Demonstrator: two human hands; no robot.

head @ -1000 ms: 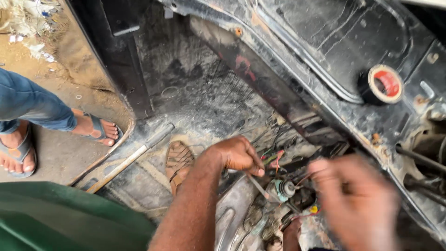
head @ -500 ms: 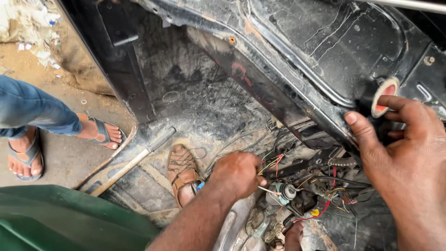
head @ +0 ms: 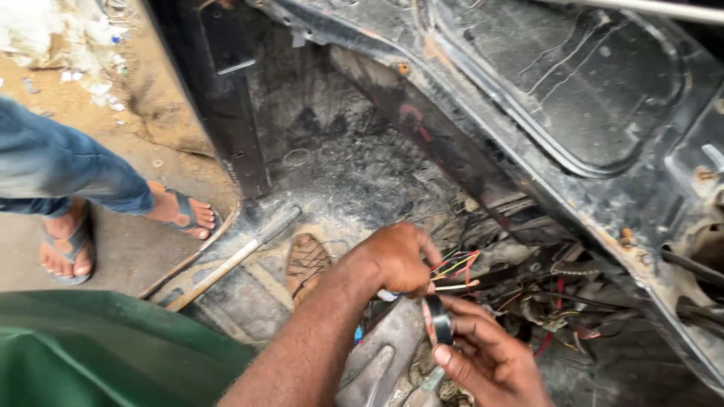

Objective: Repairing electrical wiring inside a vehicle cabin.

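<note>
My left hand (head: 394,258) is closed around a bundle of thin coloured wires (head: 455,267) that fans out to the right of my fingers. Just below it, my right hand (head: 486,356) holds a roll of black tape (head: 438,319) on edge between thumb and fingers, close against the wire bundle. Both hands work low inside a stripped, dirty black vehicle body (head: 573,120), above a tangle of more wiring (head: 558,301).
A brown sandal (head: 305,262) and a long metal bar (head: 234,258) lie on the gritty floor to the left. Another person's legs in jeans and flip-flops (head: 75,196) stand on the ground outside. Green cloth (head: 98,354) fills the lower left corner.
My right hand came down from the black panel at the upper right, bringing the tape roll to the wires. My left hand lifted the wire bundle slightly.
</note>
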